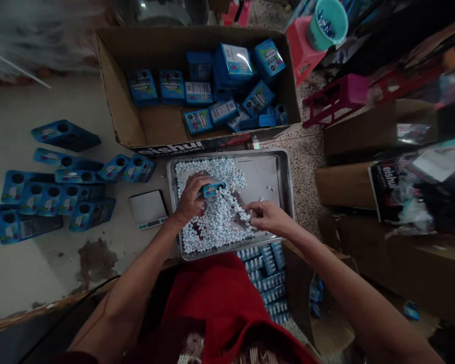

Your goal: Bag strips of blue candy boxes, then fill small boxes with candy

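Low over the left half of a metal tray (286,177), my left hand (191,199) grips a small blue box (213,189), its open end turned to the right. Small white candies (212,227) lie thick over the left part of the tray. At the right of the tray my right hand (267,216) is closed, fingers pinched. It seems to hold a narrow scoop (235,206) heaped with candies, which reaches up to the box's opening. The candies and fingers hide most of the scoop.
A cardboard carton (159,124) with several blue boxes stands behind the tray. On the left are more blue boxes (45,197) with round holes and a digital scale (148,208). A teal bucket (335,25) sits on a red stool (301,55). Packed boxes (267,283) lie below the tray.
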`<state>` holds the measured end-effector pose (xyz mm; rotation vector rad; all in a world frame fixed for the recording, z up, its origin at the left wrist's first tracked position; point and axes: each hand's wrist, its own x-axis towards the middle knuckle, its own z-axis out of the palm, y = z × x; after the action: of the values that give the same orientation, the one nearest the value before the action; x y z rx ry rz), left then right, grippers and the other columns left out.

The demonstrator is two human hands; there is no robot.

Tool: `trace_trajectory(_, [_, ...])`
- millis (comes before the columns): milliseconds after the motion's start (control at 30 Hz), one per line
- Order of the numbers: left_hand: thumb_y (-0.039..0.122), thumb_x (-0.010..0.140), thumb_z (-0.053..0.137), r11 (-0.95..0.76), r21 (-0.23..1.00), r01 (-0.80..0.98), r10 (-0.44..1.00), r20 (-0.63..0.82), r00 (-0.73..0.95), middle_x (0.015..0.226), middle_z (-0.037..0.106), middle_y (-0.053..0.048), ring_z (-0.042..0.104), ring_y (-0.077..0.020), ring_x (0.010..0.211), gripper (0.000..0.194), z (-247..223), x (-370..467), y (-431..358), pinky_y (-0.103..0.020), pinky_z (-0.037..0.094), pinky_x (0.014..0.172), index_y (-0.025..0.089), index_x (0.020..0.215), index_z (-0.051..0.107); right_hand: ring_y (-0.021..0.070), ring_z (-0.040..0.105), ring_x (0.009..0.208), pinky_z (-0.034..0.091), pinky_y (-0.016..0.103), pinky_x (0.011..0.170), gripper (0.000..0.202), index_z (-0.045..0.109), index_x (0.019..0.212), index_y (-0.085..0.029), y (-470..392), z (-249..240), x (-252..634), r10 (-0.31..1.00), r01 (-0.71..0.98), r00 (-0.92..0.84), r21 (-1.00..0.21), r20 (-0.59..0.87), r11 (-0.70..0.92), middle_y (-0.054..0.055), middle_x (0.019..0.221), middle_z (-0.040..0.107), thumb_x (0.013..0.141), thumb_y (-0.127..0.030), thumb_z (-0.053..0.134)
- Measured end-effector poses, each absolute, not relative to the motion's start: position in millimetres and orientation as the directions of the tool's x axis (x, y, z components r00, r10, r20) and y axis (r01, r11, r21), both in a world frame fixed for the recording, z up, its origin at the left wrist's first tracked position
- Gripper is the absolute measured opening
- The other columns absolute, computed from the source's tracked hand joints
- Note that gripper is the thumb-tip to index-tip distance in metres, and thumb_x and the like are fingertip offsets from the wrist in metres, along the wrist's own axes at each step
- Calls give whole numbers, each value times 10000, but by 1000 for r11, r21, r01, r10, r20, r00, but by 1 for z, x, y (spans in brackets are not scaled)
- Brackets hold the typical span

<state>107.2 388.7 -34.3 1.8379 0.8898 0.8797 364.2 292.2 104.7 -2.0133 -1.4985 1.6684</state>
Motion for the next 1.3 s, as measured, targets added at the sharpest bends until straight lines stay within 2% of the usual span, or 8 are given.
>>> trace_trajectory(200, [189,845,620,-334,898,287,834,139,534,1349,632,-89,486,-298,1399,385,-37,102,385,-552,335,1214,255,1224,651,96,416,492,253,259,498,396,787,1022,-157,313,126,358,672,698,-115,-541,-732,-470,-49,521,516,672,-129,602])
trace_trajectory(300, [185,841,620,-328,903,277,835,141,531,1343,639,-88,494,-296,1389,390,-38,101,383,-551,338,1209,263,1221,647,94,423,480,248,260,484,366,795,981,-165,319,130,355,661,679,-119,-546,-741,-490,-50,504,513,662,-121,620])
trace_trajectory(500, [123,826,601,-334,883,329,827,108,552,1238,697,-71,606,-289,1243,390,-38,100,380,-573,219,1246,238,1197,639,92,427,443,271,254,459,358,798,987,-146,320,137,351,609,602,-137,-554,-781,-576,-63,484,473,674,-128,625])
trace_trajectory(633, [206,835,661,-264,903,340,845,46,533,1166,698,-73,627,-283,1147,316,-33,97,378,-504,376,1165,222,1150,657,82,412,454,286,226,467,368,791,1038,-168,304,152,359,596,505,-171,-589,-785,-631,-74,504,462,707,-170,632])
trace_trajectory(733, [248,824,709,-107,936,336,919,-36,393,1141,685,-62,644,-253,1075,345,-29,92,371,-405,509,1007,222,1161,642,93,464,495,337,212,495,425,749,1158,-169,274,150,373,607,404,-121,-598,-785,-693,-67,565,522,752,-247,649])
trace_trajectory(900, [221,820,724,-9,972,234,919,-84,384,1141,694,-50,663,-221,1058,321,-29,93,354,-385,528,976,237,1128,635,119,497,498,357,231,501,478,715,1161,-85,212,106,387,618,396,134,-530,-775,-750,-56,572,537,732,-279,628])
trace_trajectory(1167, [186,760,755,189,981,48,944,-195,264,1122,704,-37,667,-196,1067,347,-39,122,340,-339,506,989,219,1081,627,150,547,569,396,250,588,522,723,1172,-80,198,69,366,710,591,210,-491,-672,-640,-29,597,588,717,-243,527])
trace_trajectory(1300, [146,755,728,152,981,123,962,-175,209,1101,701,-40,660,-201,1038,339,-25,110,341,-331,497,963,216,1076,646,170,586,599,420,264,630,535,707,1193,-84,204,62,367,734,621,198,-496,-649,-606,-14,621,627,732,-278,518])
